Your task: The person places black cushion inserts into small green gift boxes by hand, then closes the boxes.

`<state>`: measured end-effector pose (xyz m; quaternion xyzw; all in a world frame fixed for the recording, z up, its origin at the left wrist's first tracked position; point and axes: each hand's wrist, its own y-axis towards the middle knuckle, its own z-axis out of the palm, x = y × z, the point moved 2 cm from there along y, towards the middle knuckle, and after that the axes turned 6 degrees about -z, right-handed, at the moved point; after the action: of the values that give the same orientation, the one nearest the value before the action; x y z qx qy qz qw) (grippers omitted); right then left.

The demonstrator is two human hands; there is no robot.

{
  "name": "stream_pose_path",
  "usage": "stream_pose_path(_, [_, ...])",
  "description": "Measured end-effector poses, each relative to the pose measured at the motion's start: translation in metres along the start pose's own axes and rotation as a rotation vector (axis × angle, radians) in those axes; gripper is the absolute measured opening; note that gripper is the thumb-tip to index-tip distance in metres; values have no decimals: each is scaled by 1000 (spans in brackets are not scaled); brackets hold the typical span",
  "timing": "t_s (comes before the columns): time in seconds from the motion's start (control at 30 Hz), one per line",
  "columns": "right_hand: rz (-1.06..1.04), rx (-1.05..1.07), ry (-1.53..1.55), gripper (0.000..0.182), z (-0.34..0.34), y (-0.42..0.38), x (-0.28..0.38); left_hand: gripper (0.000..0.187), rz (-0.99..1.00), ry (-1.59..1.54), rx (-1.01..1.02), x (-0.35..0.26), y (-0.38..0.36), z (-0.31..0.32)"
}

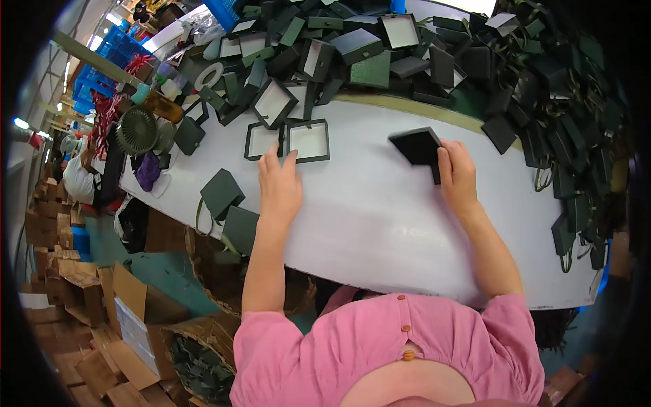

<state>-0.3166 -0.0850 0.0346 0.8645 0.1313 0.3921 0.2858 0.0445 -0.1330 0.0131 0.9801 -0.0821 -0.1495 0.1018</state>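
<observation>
Trays (pixel 308 144) — two shallow, square ones with dark green rims and white linings — lie side by side in the head view, right at the fingertips of the left hand (pixel 281 190), the nearer hand. The pair's long axis runs left to right, across those fingers. The left thumb and forefinger stand a narrow gap apart at the near rims where the trays meet; whether they pinch a rim, I cannot tell. The right hand (pixel 459 173), well to the right, is closed on the edge of a dark, flat-sided box (pixel 415 144), which juts from its fingers toward the left hand. Beyond the fingers, a heap of dark green boxes (pixel 369 47) lines the white tabletop (pixel 380 224).
</observation>
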Motion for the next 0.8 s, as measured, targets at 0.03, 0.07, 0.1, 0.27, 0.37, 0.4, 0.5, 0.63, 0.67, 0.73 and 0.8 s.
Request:
stream_pose_path(0.03, [213,55,92,19,-5,-1,7,31,50,27,-41,-1,12,9])
stream_pose_path(0.07, [431,109,183,20,-10,-6,11,26,48,-53,12,1,11,14])
stream_pose_path(0.1, [441,205,176,22,-13,-11,13,21,48,-134,68,-3,11,12])
stream_pose_path(0.27, [418,148,322,19,-25,-33,14,37,365,-466,334,-59,-33,13])
stream_pose_path(0.37, [267,217,239,15,-28,-25,22,86,219,-860,435,-107,-67,20])
stream_pose_path(0.4, [225,247,204,14,-25,-25,27,98,275,-859,409,-116,-74,23])
stream_pose_path(0.5, [102,325,114,10,-9,-38,34,121,422,-888,312,-139,-81,28])
stream_pose_path(0.63, [-64,169,-118,14,13,-61,37,109,442,-863,334,-146,-84,41])
stream_pose_path(0.67, [-82,146,-149,19,9,-58,37,102,493,-783,314,-146,-84,39])
stream_pose_path(0.73, [-128,70,-231,26,-3,-53,25,88,581,-620,266,-146,-85,35])
stream_pose_path(0.8, [-185,-45,-331,29,-20,-32,-21,70,575,-475,218,-144,-87,28])
